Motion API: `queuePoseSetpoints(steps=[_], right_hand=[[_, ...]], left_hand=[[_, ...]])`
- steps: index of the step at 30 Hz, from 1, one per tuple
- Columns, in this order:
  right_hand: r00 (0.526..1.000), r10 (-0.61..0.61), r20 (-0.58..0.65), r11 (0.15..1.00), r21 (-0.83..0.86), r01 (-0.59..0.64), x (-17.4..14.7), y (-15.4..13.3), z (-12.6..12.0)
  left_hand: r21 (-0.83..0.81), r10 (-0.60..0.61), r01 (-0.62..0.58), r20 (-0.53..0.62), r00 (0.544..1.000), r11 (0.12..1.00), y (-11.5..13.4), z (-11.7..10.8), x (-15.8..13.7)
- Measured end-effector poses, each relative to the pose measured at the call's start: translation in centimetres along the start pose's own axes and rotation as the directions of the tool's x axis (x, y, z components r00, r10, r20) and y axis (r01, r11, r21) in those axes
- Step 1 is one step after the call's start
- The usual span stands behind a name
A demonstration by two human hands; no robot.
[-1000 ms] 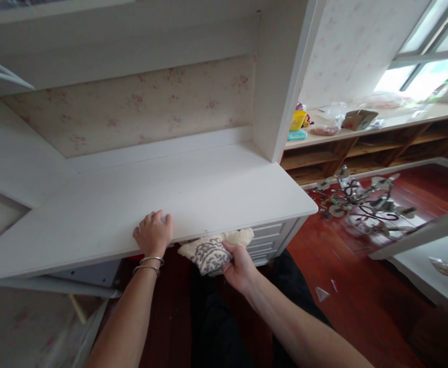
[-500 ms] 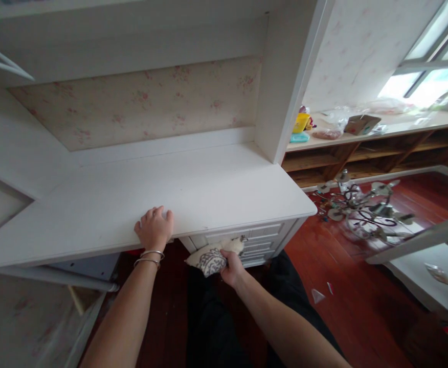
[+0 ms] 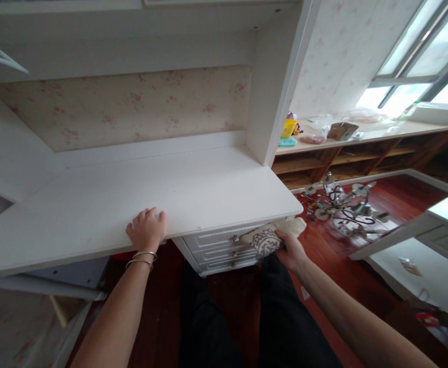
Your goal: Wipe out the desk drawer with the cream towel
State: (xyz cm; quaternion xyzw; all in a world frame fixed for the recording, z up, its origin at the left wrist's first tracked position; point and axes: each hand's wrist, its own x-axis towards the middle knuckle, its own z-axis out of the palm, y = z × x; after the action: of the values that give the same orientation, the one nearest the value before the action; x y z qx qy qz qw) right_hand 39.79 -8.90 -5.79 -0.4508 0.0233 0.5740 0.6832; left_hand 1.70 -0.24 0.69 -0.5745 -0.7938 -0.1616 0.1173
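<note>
My right hand (image 3: pixel 291 249) grips a cream cloth (image 3: pixel 267 241) with a dark scroll pattern. The cloth lies against the upper right of the drawer fronts (image 3: pixel 212 249), just under the edge of the white desk top (image 3: pixel 193 191). Small metal knobs show on the drawers, left of the cloth. On the front edge of the desk top rests my left hand (image 3: pixel 146 228), fingers spread and bent, holding nothing. Two bangles (image 3: pixel 141 260) circle the left wrist.
A chandelier (image 3: pixel 346 207) lies on the red wooden floor (image 3: pixel 326 276) to the right. Behind it, a low shelf unit (image 3: pixel 381 134) carries a yellow container (image 3: pixel 288 128), plastic bags and a cardboard box (image 3: pixel 342 131). White furniture (image 3: pixel 396 266) stands at the right edge.
My right hand has moved the cloth rightward across the drawer front, uncovering the knobs on the left. My left hand keeps its place on the desk edge, while the view has shifted slightly.
</note>
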Motion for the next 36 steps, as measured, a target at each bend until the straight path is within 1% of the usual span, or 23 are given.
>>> queuePoseSetpoints(steps=[3,7,9,11,13,14,15,17,19,20,21,22,23,24,25,26,28,30,32,33,35,36], right_hand=[[0.999,0.03,0.032,0.999,-0.032,-0.029,-2.6,-2.5,0.8],[0.99,0.12,0.068,0.987,-0.115,-0.112,-6.0,-5.0,2.6],[0.984,0.144,0.101,0.985,-0.115,-0.132,-7.4,-5.6,4.3],[0.973,0.165,0.161,0.984,-0.093,-0.152,-8.7,-5.7,6.7],[0.947,0.205,0.249,0.978,-0.083,-0.19,-9.8,-5.5,9.8],[0.925,0.23,0.303,0.973,-0.082,-0.215,-10.3,-5.2,11.6],[0.896,0.243,0.371,0.97,-0.078,-0.231,-10.6,-4.9,13.4],[0.818,0.235,0.526,0.968,-0.052,-0.245,-11.0,-3.9,17.0],[0.747,0.181,0.639,0.97,0.01,-0.243,-10.8,-2.3,20.2],[0.73,0.15,0.667,0.97,0.044,-0.239,-10.5,-1.2,21.4],[0.729,0.123,0.673,0.971,0.07,-0.228,-10.1,0.1,22.4],[0.745,0.123,0.655,0.975,0.061,-0.214,-9.7,1.5,23.0],[0.77,0.15,0.62,0.979,0.014,-0.202,-9.2,3.0,23.3],[0.8,0.205,0.563,0.978,-0.08,-0.194,-8.7,4.4,23.2],[0.824,0.28,0.493,0.957,-0.214,-0.197,-8.3,5.7,22.7],[0.829,0.347,0.439,0.922,-0.319,-0.218,-8.0,6.8,21.9],[0.812,0.447,0.376,0.845,-0.474,-0.246,-7.5,7.7,20.1],[0.791,0.484,0.375,0.792,-0.573,-0.213,-7.2,7.2,18.4],[0.794,0.452,0.406,0.762,-0.639,-0.106,-6.8,5.6,17.5],[0.809,0.405,0.427,0.754,-0.656,-0.031,-6.4,4.7,17.4],[0.848,0.255,0.464,0.737,-0.661,0.139,-5.3,3.2,17.9],[0.865,0.168,0.473,0.719,-0.659,0.221,-4.6,2.7,18.3]], left_hand=[[-0.005,-0.004,0.004,-0.012,1.0,1.0,0.0,0.2,-0.1],[0.005,-0.007,0.007,-0.001,1.0,1.0,0.0,0.0,-0.2],[0.006,-0.004,0.004,0.002,1.0,1.0,0.0,-0.1,-0.2],[0.006,-0.005,0.005,0.0,1.0,1.0,0.1,-0.2,-0.3],[0.002,-0.011,0.011,-0.004,1.0,1.0,0.1,-0.3,-0.4],[-0.003,-0.014,0.014,-0.005,1.0,1.0,0.1,-0.3,-0.4],[-0.009,-0.018,0.017,-0.002,1.0,1.0,0.1,-0.3,-0.4],[-0.022,-0.021,0.022,0.014,1.0,1.0,0.1,-0.4,-0.3],[-0.033,-0.017,0.018,0.026,1.0,0.999,0.0,-0.4,-0.2],[-0.038,-0.015,0.015,0.022,1.0,0.999,0.0,-0.3,-0.1],[-0.041,-0.012,0.013,0.016,1.0,0.999,0.0,-0.3,-0.1],[-0.042,-0.012,0.013,0.012,1.0,0.999,-0.1,-0.3,-0.1],[-0.041,-0.015,0.015,0.009,1.0,0.999,-0.1,-0.3,0.0],[-0.037,-0.02,0.02,0.01,1.0,0.999,-0.1,-0.3,-0.1],[-0.034,-0.019,0.02,0.012,1.0,0.999,-0.2,-0.2,-0.1],[-0.032,-0.014,0.014,0.015,1.0,0.999,-0.3,-0.2,-0.1],[-0.034,0.013,-0.012,0.018,1.0,0.999,-0.6,-0.1,-0.3],[-0.049,0.041,-0.041,0.007,0.999,0.998,-0.8,0.1,-0.5],[-0.078,0.044,-0.046,-0.024,0.999,0.996,-0.9,0.2,-0.7],[-0.099,0.037,-0.041,-0.04,0.999,0.994,-0.9,0.2,-0.7],[-0.159,0.008,-0.016,-0.045,0.999,0.987,-0.9,0.2,-0.3],[-0.198,-0.017,0.013,-0.02,1.0,0.98,-1.0,0.2,0.2]])
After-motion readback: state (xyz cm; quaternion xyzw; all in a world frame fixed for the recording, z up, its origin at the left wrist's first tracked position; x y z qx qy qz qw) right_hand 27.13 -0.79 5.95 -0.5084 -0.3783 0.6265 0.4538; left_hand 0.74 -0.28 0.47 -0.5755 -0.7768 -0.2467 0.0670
